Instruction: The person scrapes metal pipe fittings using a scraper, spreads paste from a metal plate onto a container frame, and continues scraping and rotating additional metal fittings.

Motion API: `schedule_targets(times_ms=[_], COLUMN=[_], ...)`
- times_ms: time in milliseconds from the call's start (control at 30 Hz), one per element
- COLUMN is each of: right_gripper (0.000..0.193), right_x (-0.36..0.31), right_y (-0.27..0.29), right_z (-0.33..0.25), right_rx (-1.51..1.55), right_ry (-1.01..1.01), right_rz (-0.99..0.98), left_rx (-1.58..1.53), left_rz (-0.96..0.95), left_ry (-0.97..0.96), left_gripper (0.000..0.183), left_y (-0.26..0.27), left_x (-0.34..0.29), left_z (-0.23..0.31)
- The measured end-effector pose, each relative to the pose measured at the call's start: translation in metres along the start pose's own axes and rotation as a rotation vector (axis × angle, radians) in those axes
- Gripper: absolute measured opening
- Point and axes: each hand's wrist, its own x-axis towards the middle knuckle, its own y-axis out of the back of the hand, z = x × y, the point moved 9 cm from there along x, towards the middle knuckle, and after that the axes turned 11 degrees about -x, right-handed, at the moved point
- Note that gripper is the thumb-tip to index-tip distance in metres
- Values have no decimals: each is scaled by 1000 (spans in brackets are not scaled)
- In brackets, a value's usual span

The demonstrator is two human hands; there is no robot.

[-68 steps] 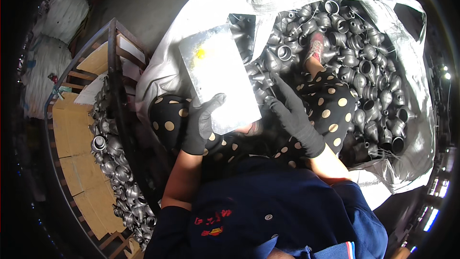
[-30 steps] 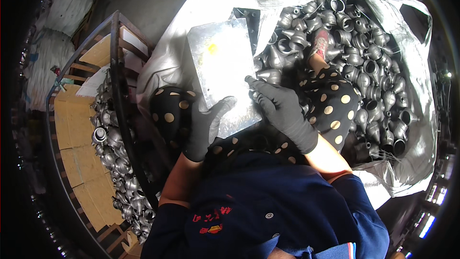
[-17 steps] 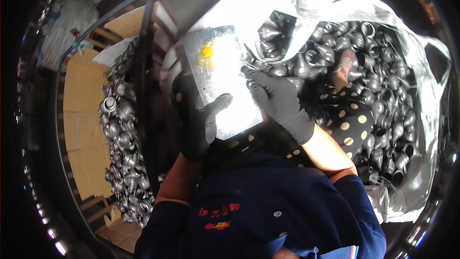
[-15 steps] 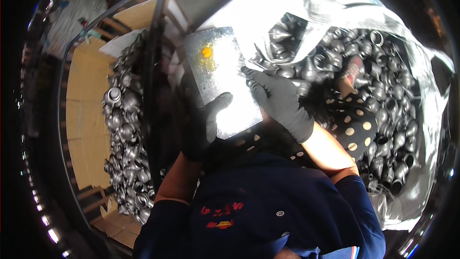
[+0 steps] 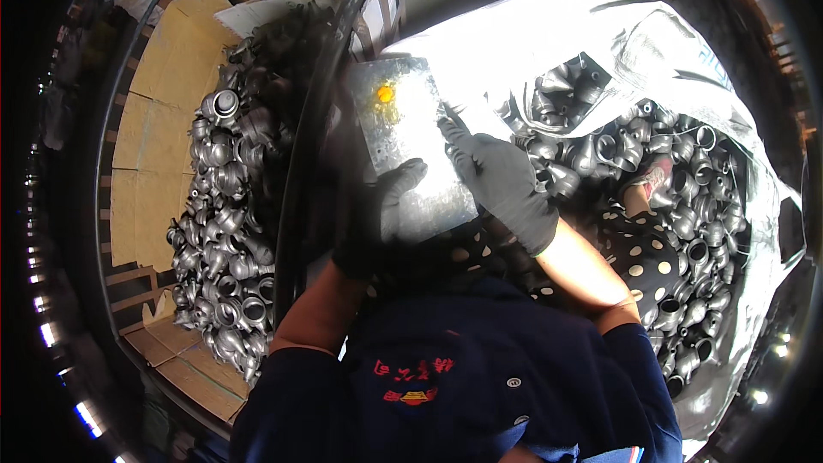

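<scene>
Metal plate [image 5: 413, 130] is clasped at lower left by left hand [image 5: 393, 204]; curled right hand [image 5: 504, 178] overlaps right edge, contents unclear.

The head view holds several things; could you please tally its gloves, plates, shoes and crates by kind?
Gloves: 2
Plate: 1
Shoe: 1
Crate: 1
Total: 5

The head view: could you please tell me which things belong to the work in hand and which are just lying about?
Seemingly in use:
metal plate, gripped by the gloved left hand
gloved right hand, at the plate's right edge; its grip is unclear

Seemingly just around:
white sack
grey fittings in the sack
dark-framed crate
cardboard lining the crate
grey fittings in the crate
</scene>
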Motion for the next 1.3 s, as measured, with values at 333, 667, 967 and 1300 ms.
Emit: schedule_targets(times_ms=[333, 667, 967, 1300], right_gripper=[34, 41, 34, 33], right_x=[-9, -2, 28, 39], right_y=[8, 1, 3, -5], right_z=[-14, -31, -15, -8], right_rx=[83, -36, -135, -78], right_ry=[87, 170, 72, 94], right_rz=[117, 104, 69, -35], left_rx=[-5, -38, -91, -104], left_rz=[-24, -58, -75, -68], left_ry=[-69, -128, 2, 9], left_gripper=[39, 30, 25, 22], left_y=[1, 2, -5, 7], left_x=[1, 9, 1, 7], left_z=[-1, -2, -6, -10])
